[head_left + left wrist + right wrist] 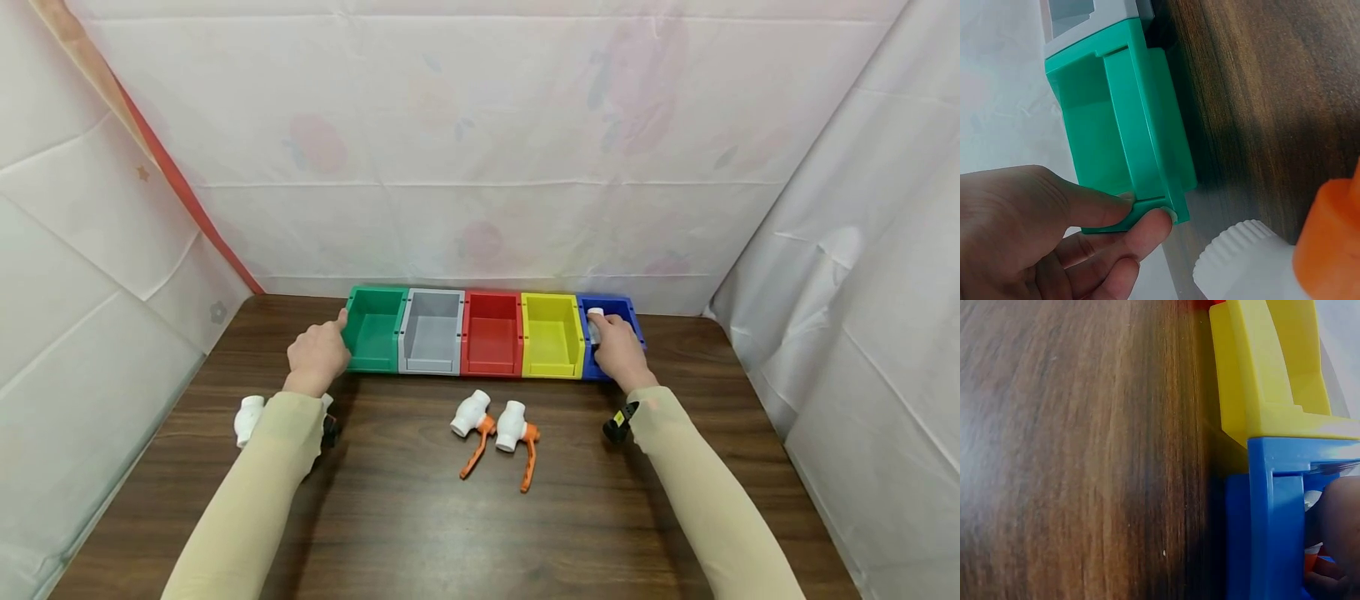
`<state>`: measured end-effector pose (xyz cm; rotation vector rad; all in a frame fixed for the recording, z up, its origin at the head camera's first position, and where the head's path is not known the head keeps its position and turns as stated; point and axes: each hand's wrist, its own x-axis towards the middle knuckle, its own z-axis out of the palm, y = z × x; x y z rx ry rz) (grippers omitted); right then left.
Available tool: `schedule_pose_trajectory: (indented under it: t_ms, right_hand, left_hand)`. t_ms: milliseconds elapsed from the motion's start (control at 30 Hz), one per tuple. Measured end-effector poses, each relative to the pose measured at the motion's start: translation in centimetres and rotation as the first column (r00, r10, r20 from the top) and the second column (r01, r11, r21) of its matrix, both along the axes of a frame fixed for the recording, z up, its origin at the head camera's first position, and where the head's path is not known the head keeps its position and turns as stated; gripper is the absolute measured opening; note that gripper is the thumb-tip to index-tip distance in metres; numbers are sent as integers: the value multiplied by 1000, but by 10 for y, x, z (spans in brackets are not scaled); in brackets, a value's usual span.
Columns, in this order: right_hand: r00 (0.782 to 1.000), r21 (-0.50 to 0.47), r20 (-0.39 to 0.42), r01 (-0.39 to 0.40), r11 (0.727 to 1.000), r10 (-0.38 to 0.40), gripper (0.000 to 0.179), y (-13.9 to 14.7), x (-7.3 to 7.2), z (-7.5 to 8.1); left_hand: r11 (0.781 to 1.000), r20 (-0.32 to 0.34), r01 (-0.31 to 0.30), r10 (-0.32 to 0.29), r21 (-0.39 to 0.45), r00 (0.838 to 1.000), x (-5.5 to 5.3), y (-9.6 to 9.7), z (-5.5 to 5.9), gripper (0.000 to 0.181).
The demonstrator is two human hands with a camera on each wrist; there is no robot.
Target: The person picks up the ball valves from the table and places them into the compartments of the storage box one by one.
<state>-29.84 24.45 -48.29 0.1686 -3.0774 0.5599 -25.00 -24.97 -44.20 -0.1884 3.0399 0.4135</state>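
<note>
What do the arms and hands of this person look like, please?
Plain, pale-yellow long sleeves cover both arms. The left hand and right hand are ungloved. A small black camera sits at each wrist; the right one has a yellow label.

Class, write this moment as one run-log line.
left hand: pinches green bin | right hand: holds white part in blue bin | white valves: on table

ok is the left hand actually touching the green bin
Touching. The left wrist view shows the left hand pinching the edge of the green bin, with no gap at the contact.
</note>
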Motion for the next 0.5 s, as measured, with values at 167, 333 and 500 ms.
schedule_pose_trajectory:
  t_ms: [167, 333, 500]
  right_hand:
    - [999, 4, 47, -10, 1000, 10, 64, -3, -2, 1]
    - [998, 11, 57, -21, 1000, 20, 62, -4, -3, 1]
    - [998, 15, 58, -25, 1000, 24, 58, -4, -4, -1]
  left_hand:
    - [1000, 5, -4, 4, 2, 1000, 0, 0, -1, 67]
    - [1000, -8, -6, 6, -1, 1000, -1, 1, -2, 69]
    - [1000, -10, -10, 10, -1, 1000, -1, 1, -2, 69]
